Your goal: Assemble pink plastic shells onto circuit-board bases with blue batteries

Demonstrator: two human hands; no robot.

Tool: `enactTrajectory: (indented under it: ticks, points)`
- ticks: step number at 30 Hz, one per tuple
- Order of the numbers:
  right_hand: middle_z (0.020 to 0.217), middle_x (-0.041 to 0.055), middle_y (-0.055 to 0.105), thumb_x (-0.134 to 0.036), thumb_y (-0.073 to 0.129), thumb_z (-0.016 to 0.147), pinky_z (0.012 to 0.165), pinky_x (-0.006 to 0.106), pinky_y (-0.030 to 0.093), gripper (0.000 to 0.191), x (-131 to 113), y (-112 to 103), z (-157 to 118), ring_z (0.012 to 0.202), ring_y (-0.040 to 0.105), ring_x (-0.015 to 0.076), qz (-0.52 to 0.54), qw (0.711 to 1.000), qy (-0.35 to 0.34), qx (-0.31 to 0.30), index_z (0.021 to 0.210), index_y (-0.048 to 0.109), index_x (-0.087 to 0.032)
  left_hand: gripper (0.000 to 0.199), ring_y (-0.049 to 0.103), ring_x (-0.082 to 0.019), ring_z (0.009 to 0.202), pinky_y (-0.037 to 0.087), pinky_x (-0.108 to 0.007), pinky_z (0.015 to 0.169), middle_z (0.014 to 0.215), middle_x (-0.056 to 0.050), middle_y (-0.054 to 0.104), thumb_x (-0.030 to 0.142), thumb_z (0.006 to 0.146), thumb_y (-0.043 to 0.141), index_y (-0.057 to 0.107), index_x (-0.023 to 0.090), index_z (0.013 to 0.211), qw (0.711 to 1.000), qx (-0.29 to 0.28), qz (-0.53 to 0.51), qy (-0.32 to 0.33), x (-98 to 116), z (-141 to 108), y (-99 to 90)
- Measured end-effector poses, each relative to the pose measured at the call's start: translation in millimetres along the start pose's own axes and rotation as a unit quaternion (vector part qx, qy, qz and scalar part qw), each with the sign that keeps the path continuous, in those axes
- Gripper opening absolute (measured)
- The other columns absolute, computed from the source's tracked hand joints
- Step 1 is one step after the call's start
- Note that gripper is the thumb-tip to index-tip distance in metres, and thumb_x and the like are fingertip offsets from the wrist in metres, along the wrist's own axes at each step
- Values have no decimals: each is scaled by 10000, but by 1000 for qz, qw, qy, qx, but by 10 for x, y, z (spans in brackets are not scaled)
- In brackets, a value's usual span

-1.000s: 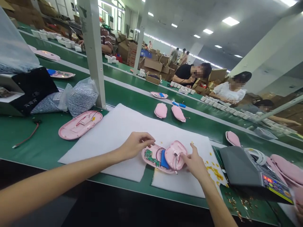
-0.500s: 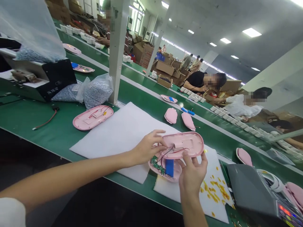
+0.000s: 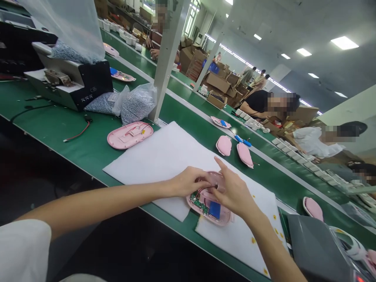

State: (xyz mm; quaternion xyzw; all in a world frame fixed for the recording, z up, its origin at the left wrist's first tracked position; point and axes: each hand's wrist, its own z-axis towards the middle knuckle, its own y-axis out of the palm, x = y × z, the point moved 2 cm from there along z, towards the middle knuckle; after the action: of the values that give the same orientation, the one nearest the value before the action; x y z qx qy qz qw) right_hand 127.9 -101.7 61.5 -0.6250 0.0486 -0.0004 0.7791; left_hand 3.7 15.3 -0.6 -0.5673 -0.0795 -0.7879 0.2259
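Observation:
A pink casing half [image 3: 226, 221] lies on the white foam sheet in front of me, with a green circuit board [image 3: 199, 205] and a blue block [image 3: 215, 210] inside it. Behind it, another pink casing half [image 3: 216, 178] shows its inner side, partly hidden by my hands. Thin red and black wires [image 3: 203, 190] run between the halves. My left hand [image 3: 188, 182] is closed at the wires, fingertips against the rear half's left end. My right hand [image 3: 235, 192] pinches near a small dark wire end, its index finger stretched out; its exact grip is partly hidden.
A pink shell with wires [image 3: 130, 135] lies left on the green bench [image 3: 96, 156]. Two pink pieces [image 3: 223, 145] lie beyond the foam sheet [image 3: 158, 156]. Bags of small grey parts [image 3: 138, 103] rest by a post [image 3: 167, 58]. A grey machine [image 3: 317, 246] stands right. Co-workers sit across.
My right hand has left the rear half's lower edge and moved up to the wires. The rear half now sits lower and is more covered by my hands. The view has shifted left.

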Motion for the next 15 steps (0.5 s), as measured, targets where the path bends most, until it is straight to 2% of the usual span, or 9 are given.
enactTrajectory:
  ticks: [2, 4, 7, 10, 12, 13, 15]
  points:
    - [811, 10, 669, -328, 520, 824, 679, 332, 508, 667, 64, 68, 24, 706, 628, 212, 42, 997, 61, 31, 1468, 384, -218, 132, 575, -113, 723, 459, -210, 652, 902, -42, 663, 228, 878, 631, 738, 157, 846, 1000, 29, -11, 2, -9, -16, -13]
    - [682, -23, 618, -316, 446, 857, 582, 275, 440, 551, 93, 132, -14, 572, 569, 170, 56, 985, 126, 100, 1396, 470, -204, 144, 595, -122, 760, 489, -217, 654, 998, -59, 641, 264, 873, 647, 734, 157, 832, 998, 56, -35, -3, -31, -36, -17]
    - [604, -49, 583, -289, 436, 851, 580, 264, 426, 508, 74, 224, -76, 515, 536, 150, 98, 963, 192, 163, 1344, 497, -179, 134, 611, -135, 793, 515, -236, 680, 1035, -63, 633, 271, 870, 661, 738, 168, 833, 997, 70, -26, -20, -78, -64, 1]
    - [635, -41, 633, -295, 486, 831, 628, 273, 457, 511, 43, 274, -64, 571, 583, 161, 158, 946, 222, 178, 1325, 480, -167, 116, 619, -142, 839, 531, -291, 786, 1198, -78, 585, 237, 876, 653, 748, 181, 840, 998, 62, 32, -9, -98, -71, 26]
    - [663, -37, 656, -295, 499, 835, 636, 273, 463, 505, 39, 279, -28, 583, 591, 159, 189, 944, 212, 170, 1324, 470, -174, 97, 626, -173, 951, 516, -325, 886, 1229, -76, 572, 200, 870, 650, 747, 197, 867, 997, 63, 52, 13, -90, -58, 35]
    - [678, -36, 664, -296, 507, 836, 632, 271, 463, 510, 44, 278, -10, 582, 591, 156, 203, 944, 203, 162, 1330, 462, -178, 91, 626, -185, 983, 514, -328, 894, 1201, -73, 591, 181, 847, 669, 732, 201, 910, 996, 74, 49, 11, -88, -48, 32]
    - [700, -35, 672, -303, 512, 843, 607, 269, 455, 525, 73, 269, 13, 560, 578, 149, 222, 941, 200, 157, 1349, 445, -183, 275, 650, -172, 852, 538, -307, 771, 1084, -56, 649, 169, 798, 702, 642, 203, 1064, 995, 95, 4, -37, -99, -25, 14]
